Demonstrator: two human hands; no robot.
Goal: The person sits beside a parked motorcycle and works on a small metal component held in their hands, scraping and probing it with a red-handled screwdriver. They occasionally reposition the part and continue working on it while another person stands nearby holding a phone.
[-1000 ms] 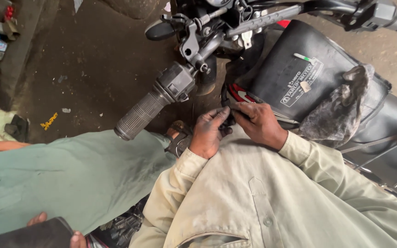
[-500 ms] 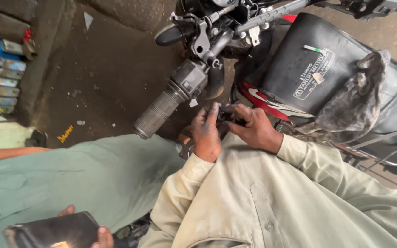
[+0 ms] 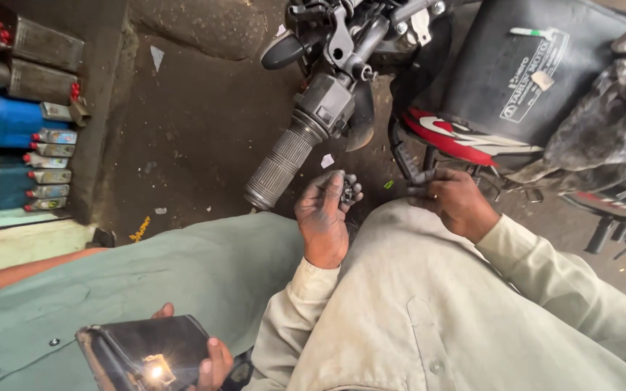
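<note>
Left hand [image 3: 324,217] pinches a small dark part [image 3: 347,191] in its fingertips — just below the handlebar grip [image 3: 282,161]. Right hand [image 3: 452,201] grips a black cable [image 3: 400,153] beside the red panel [image 3: 452,141] — fingers closed round it.

My grease-blackened left hand [image 3: 322,217] pinches a small dark grey metal part [image 3: 347,191]. My sleeves are pale beige cotton. The ribbed rubber handlebar grip [image 3: 279,165] is grey, the motorcycle's plastic side panel [image 3: 449,139] red with a white stripe, the padded seat cover [image 3: 523,72] black.
</note>
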